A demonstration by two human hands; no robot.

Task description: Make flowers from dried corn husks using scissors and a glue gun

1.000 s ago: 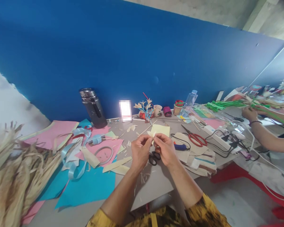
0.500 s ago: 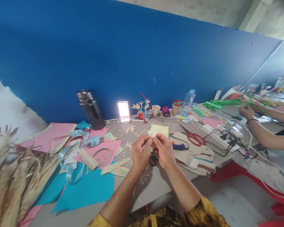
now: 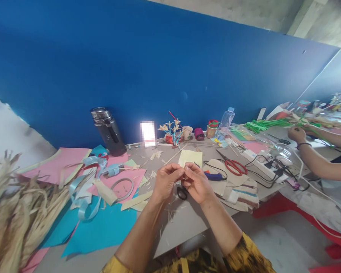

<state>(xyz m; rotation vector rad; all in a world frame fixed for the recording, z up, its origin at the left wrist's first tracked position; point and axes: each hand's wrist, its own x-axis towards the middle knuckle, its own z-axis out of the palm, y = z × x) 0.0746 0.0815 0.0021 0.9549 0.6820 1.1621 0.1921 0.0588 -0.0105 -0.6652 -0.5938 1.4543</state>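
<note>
My left hand (image 3: pixel 165 182) and my right hand (image 3: pixel 196 183) meet fingertip to fingertip above the grey table (image 3: pixel 184 223), pinching a small pale strip between them; the piece is almost wholly hidden by my fingers. Black scissors (image 3: pixel 182 191) lie on the table just under my hands. A yellow paper sheet (image 3: pixel 191 157) lies just beyond my fingers, and a blue-handled tool (image 3: pixel 213 176) rests right of my right hand.
Pink and blue paper sheets (image 3: pixel 102 227), ribbon and dried husks (image 3: pixel 14 212) cover the left. A black flask (image 3: pixel 109 131) stands at the blue wall. Red scissors (image 3: pixel 235 166), a power strip (image 3: pixel 258 162) and cables lie right, where another person's arms (image 3: pixel 315 159) work green stems.
My hands have dropped slightly toward me and closed tighter together. The pale strip, visible between the fingers earlier, is now mostly covered.
</note>
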